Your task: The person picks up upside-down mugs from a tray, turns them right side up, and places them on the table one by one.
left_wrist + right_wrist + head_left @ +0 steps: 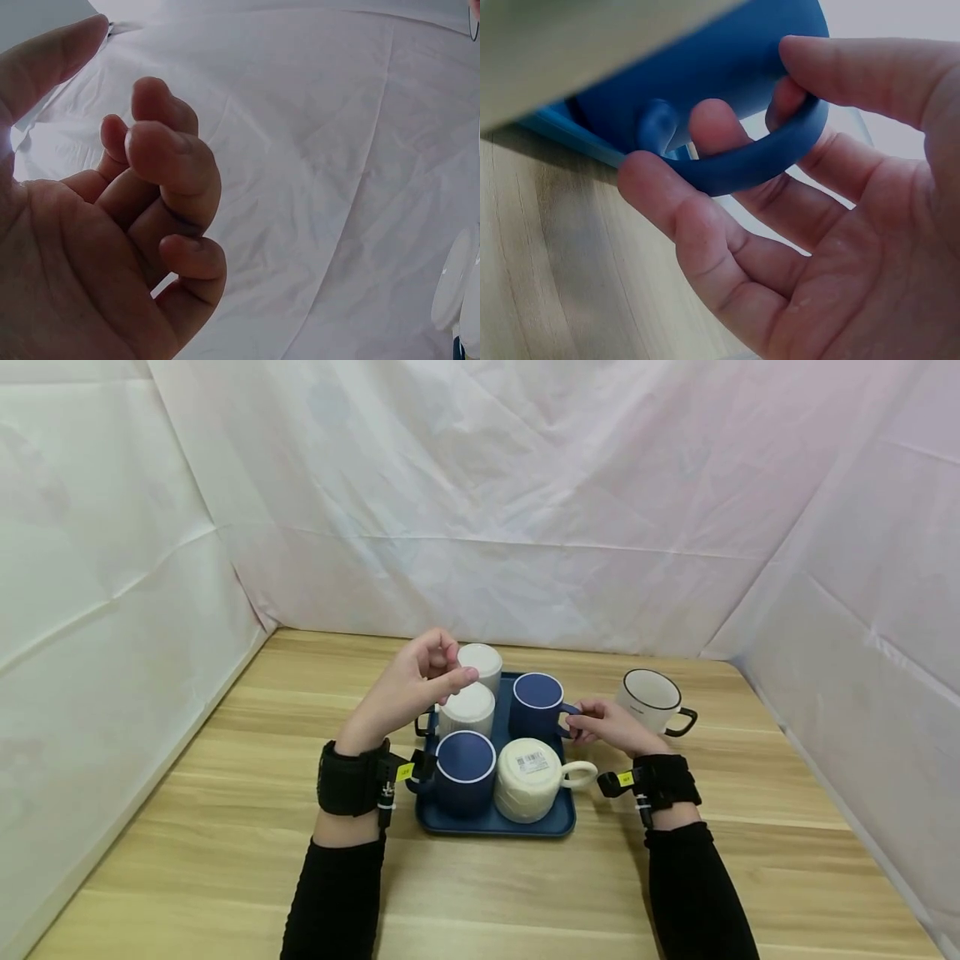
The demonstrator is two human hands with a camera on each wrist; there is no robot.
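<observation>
Evidently the right hand [611, 727] has its fingers [727, 127] hooked through the handle of the far blue mug [537, 703], which stands upside down on the blue tray [495, 822] on the bench [225, 827]. A sound grip would likely need the thumb pressed on the loop before any lift, with the mug kept level and clear of the white taped mug [529, 778]. The left hand [408, 689] hovers above the white mugs [468, 708], its fingers loosely curled and holding nothing.

Only the right wrist view shows the handle grip; only the head view shows the tray's layout.
</observation>
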